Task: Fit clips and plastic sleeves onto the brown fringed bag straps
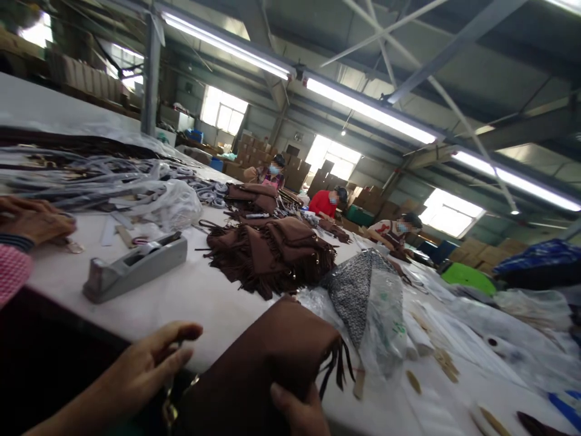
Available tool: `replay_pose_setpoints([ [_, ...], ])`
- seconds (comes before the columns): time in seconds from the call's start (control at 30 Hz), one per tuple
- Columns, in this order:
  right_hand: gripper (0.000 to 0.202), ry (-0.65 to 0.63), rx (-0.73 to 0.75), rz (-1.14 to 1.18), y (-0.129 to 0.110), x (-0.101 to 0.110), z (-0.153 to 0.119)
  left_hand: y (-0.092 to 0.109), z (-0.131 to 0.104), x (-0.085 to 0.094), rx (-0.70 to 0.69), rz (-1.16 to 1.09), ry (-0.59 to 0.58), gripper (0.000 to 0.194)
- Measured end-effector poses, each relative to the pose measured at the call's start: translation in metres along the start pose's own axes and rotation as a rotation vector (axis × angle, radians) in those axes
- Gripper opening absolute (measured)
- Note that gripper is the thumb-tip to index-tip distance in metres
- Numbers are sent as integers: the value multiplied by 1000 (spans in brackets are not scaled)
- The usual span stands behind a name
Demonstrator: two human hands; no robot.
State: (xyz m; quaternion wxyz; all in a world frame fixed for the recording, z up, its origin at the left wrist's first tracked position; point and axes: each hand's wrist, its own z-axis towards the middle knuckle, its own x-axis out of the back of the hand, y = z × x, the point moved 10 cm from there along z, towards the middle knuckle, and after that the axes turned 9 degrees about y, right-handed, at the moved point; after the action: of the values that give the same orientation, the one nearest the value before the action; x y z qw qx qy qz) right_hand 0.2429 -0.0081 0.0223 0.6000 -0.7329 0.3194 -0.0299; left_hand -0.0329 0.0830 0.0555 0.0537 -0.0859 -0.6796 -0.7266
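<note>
A brown fringed bag (267, 345) is held at the front edge of the white table. My right hand (302, 412) grips its lower right side, with the thumb on the leather and the other fingers hidden. At the bag's left end, my left hand (149, 366) has thumb and forefinger pinched on a small metal clip, mostly hidden by the fingers. Gold-coloured hardware (170, 413) hangs just below that hand. Beyond the bag lies a pile of similar brown fringed bags (276, 251).
A grey tape dispenser (136, 266) stands left of the pile. At far left is another person's hand (39, 221), near plastic-wrapped straps (91, 175). Clear plastic with patterned grey material (358, 290) lies right of the bag. Several masked people work farther along the table.
</note>
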Motion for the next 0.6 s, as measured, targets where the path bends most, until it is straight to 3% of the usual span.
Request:
replay_pose_setpoints([
  [0.1,57,-131,31,-114,-31,-7,0,7,10,-16,9,-6,-223,60],
  [0.2,35,-202,128,-240,-61,-19,8,5,-25,-48,141,-67,-499,56],
  [0.3,23,-250,270,-319,-92,-47,21,15,-49,-65,159,-188,-572,46],
  [0.37,22,-295,390,-402,-111,-74,35,18,-43,-75,138,-247,-556,41],
  [0.43,23,-284,561,-550,-129,-100,53,6,-18,-82,178,-273,-463,42],
  [0.5,27,-164,769,-739,-143,-115,72,-21,16,-81,266,-248,-268,48],
  [0.6,44,133,966,-915,-140,-109,86,-57,52,-76,306,-140,-67,49],
])
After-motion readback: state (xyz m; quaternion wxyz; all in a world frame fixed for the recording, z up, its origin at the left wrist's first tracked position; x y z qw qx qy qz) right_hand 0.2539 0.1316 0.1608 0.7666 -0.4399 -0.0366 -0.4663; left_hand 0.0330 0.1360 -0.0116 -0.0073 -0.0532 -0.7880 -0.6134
